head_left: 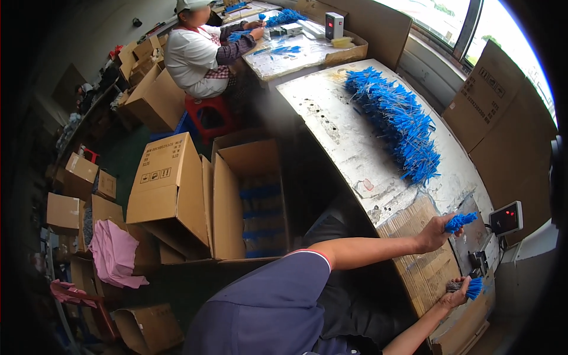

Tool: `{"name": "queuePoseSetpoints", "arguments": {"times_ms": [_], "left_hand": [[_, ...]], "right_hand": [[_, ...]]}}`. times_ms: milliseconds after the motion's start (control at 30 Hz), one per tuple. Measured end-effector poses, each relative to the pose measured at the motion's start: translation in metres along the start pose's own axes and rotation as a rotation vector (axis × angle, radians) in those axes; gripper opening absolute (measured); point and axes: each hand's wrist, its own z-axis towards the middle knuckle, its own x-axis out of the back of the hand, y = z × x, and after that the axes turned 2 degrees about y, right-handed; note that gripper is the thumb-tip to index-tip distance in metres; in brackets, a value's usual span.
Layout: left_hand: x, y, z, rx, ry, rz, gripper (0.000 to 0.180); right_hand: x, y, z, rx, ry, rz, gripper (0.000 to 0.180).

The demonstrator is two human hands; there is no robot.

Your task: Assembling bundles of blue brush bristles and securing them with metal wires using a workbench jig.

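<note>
A pale, stained bench runs beneath a window, with a long heap of thin blue strips piled along its far part and a worn cardboard sheet on the near part. A small display unit with red digits stands at the bench's edge. Behind, a co-worker sits on a red stool at another bench; brown cartons and a pink cloth crowd the floor side. The left hand has its fingers curled closed around a blue bunch over the cardboard. Nearer the body, the right hand wraps its fingers around a second bunch, blue ends fanning out past them; whether either bunch touches the surface, I cannot tell.
</note>
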Motion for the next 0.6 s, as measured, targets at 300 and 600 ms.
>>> {"name": "queuePoseSetpoints", "arguments": {"times_ms": [300, 600], "left_hand": [[0.021, -0.065, -0.02, 0.31, 0.042, -0.104, 0.007], [0.025, -0.056, -0.018, 0.311, 0.142, 0.105, 0.019]], "right_hand": [[-0.009, -0.01, -0.014, -0.059, -0.058, 0.118, 0.016], [-0.002, -0.005, -0.014, -0.033, -0.11, 0.027, 0.021]]}}
